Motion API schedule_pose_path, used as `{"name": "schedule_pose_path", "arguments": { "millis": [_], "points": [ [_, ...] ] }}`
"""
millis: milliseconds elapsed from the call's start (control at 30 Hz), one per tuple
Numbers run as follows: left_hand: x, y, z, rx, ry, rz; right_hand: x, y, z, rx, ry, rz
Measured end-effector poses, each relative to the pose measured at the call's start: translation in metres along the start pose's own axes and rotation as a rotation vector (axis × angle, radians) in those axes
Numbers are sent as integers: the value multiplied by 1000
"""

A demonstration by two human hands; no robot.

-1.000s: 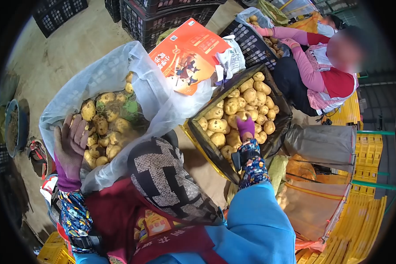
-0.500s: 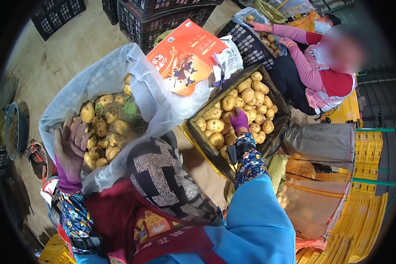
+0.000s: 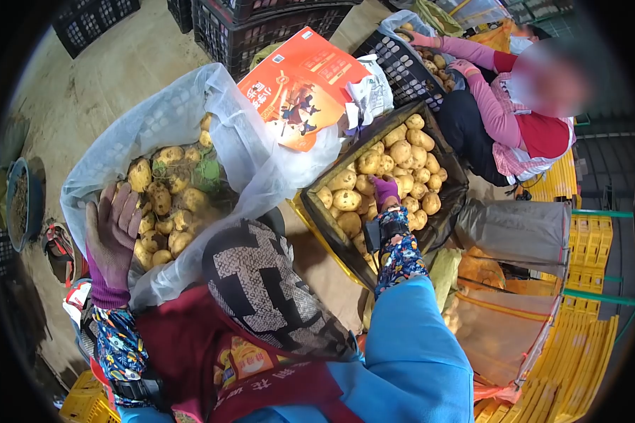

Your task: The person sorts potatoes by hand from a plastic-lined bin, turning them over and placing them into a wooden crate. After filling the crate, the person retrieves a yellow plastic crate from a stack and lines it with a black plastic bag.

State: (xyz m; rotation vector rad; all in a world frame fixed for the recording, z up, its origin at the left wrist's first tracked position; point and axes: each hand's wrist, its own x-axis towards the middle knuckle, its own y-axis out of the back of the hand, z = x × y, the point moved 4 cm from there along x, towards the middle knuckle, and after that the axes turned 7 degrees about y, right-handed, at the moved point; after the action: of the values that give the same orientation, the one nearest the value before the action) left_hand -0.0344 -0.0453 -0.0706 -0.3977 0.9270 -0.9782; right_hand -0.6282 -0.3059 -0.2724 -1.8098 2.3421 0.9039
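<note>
My left hand point(image 3: 113, 236), in a soil-stained purple glove, is open with its fingers spread. It rests at the near left side of a crate lined with translucent plastic sheeting point(image 3: 95, 151). Inside lie dirt-marked potatoes point(image 3: 160, 199) and a green leafy scrap point(image 3: 206, 174). My right hand point(image 3: 386, 190), in a purple and pink glove, reaches into a dark-lined crate point(image 3: 453, 180) heaped with cleaner, pale yellow potatoes point(image 3: 400, 151). Its fingers are curled down around a potato in the middle of the heap, and my hand partly covers that potato.
An orange printed cardboard sheet point(image 3: 310, 77) lies between the two crates at the back. Black crates point(image 3: 268, 39) are stacked behind it. A co-worker point(image 3: 497, 116) in pink sleeves handles potatoes at another crate point(image 3: 395, 67). Yellow crates point(image 3: 589, 243) stand right; a blue tub point(image 3: 21, 204) is left.
My right hand has shifted slightly up among the potatoes, its fingers more curled. My left hand stays almost where it was. The whole view has moved a little.
</note>
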Motion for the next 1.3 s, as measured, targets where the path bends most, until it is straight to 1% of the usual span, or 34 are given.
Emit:
{"name": "schedule_pose_path", "arguments": {
  "millis": [67, 133, 167, 267, 300, 333, 400, 433, 467, 533, 567, 600, 633, 700, 733, 767, 800, 867, 900, 933, 967, 1000, 1067, 1200, 1267, 1300],
  "points": [
    [1, 1, 1, 4, -2, -2, -4, 0, -9, -206, 119, 0],
    [1, 2, -2, 9, 11, 5, -27, -3, -37, -378, 220, 1],
    [2, 4, -3, 15, 20, 7, -43, -8, -54, -342, 218, -29],
    [2, 0, 1, 17, 5, 10, -42, -29, -58, -491, 326, -92],
    [1, -2, 0, 7, -8, 17, -6, -36, -18, -529, 469, -18],
    [0, -3, -3, -3, 1, 5, -17, -38, -21, -677, 384, -15],
    [2, 1, -2, -21, -10, 9, -7, -47, -14, -836, 424, 96],
    [1, -1, -1, -7, -17, -8, 5, -48, -5, -815, 505, 98],
    [6, 9, 0, -13, -22, -34, 19, -43, 3, -789, 585, 98],
    [-1, 5, 5, 9, -73, 0, 45, -27, -6, -869, 674, 154],
    [-6, 4, 10, -1, -96, 31, 39, -27, -31, -597, 684, 226],
    [-9, 4, 12, -14, -115, 58, 25, -26, -72, -328, 678, 290],
    [-14, 3, 16, -14, -135, 91, -5, -42, -129, -159, 725, 69],
    [-20, 14, 24, -64, -142, 79, -83, -80, -239, -25, 845, -277],
    [-21, 17, 27, -87, -141, 67, -120, -106, -282, -54, 934, -402],
    [-24, 19, 30, -106, -153, 66, -160, -134, -319, -165, 984, -586],
    [-27, 19, 32, -122, -154, 86, -189, -166, -339, -280, 1023, -770],
    [-32, 18, 36, -157, -154, 128, -223, -246, -334, -523, 1041, -1199],
    [-33, 19, 37, -137, -162, 139, -256, -285, -325, -593, 1075, -1344],
    [-35, 18, 38, -114, -172, 151, -267, -325, -303, -782, 1066, -1442],
    [-36, 17, 39, -92, -182, 165, -264, -362, -274, -972, 1078, -1452],
    [-37, 16, 41, -115, -166, 184, -258, -397, -243, -1162, 1085, -1456],
    [-37, 14, 45, -164, -146, 232, -244, -460, -201, -1488, 1201, -1157],
    [-35, 22, 53, -199, -130, 265, -200, -533, -126, -1539, 1152, -908],
    [-35, 20, 58, -183, -137, 282, -182, -539, -98, -1570, 1088, -781],
    [-35, 18, 59, -184, -125, 292, -175, -538, -92, -1568, 1065, -842]
  ]
}}
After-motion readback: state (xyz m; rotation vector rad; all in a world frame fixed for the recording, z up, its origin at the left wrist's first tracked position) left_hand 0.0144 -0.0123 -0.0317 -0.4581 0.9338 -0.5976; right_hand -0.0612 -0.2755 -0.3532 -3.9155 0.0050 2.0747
